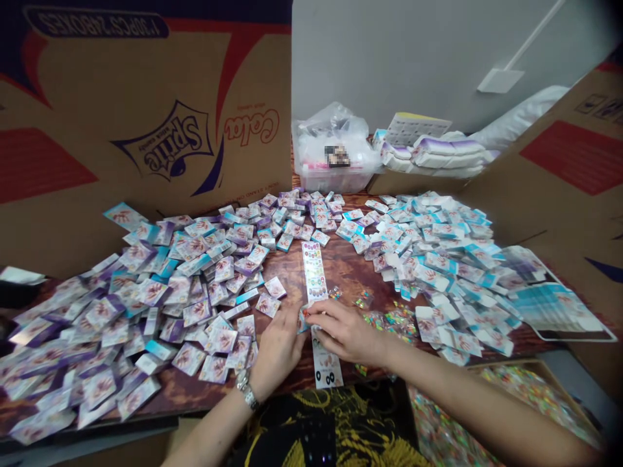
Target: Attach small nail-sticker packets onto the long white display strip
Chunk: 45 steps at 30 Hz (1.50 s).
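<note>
My left hand (281, 344), a metal watch (246, 389) on its wrist, is closed around a small blue-edged box (302, 320), mostly hidden by the fingers. My right hand (353, 332) meets it there, its fingers pinched at the top of the box. Something small and orange shows between the hands; what the right fingers grip is too covered to name. Under both hands lies a long printed paper strip (314, 269) with rows of coloured pictures. Just right of the strip are small clear packets (389, 322) of colourful bits.
Small printed boxes (195, 311) are heaped on the left of the wooden table (287, 266). More boxes, many with open flaps (438, 259), pile up at right beside flat cartons (559, 308). A carton of packets (491, 408) stands low right. Large cardboard boxes (146, 78) wall the sides.
</note>
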Each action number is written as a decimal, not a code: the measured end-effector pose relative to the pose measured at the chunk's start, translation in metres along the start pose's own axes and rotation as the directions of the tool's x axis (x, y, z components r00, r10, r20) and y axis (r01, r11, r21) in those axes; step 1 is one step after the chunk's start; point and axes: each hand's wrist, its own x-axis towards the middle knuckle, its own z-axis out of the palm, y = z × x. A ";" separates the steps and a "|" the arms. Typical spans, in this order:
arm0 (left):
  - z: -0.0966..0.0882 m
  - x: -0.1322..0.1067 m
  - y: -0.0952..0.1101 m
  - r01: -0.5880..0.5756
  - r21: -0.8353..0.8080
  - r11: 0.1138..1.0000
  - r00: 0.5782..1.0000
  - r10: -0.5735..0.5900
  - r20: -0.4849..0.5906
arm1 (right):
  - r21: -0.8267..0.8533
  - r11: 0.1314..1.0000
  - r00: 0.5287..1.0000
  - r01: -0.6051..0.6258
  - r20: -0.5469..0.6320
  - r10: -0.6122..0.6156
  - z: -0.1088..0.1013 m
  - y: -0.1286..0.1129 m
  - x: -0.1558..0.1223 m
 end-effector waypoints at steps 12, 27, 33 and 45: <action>0.010 -0.002 0.004 -0.043 0.010 0.999 0.999 0.044 -0.032 | 0.741 0.480 0.653 -0.470 -0.074 0.754 0.047 0.000 -0.001; 0.003 0.001 0.004 -0.027 0.003 1.000 0.992 0.027 -0.127 | 0.046 0.952 0.930 -0.303 -0.205 0.306 0.029 -0.013 -0.006; -0.002 0.004 0.013 -0.012 -0.071 0.997 0.996 0.006 -0.085 | 0.110 0.953 0.954 -0.281 -0.074 0.290 0.008 -0.003 -0.005; 0.000 0.000 0.013 -0.056 -0.007 0.998 0.992 0.055 -0.114 | 0.497 0.737 0.775 -0.458 -0.182 0.605 0.024 -0.018 0.003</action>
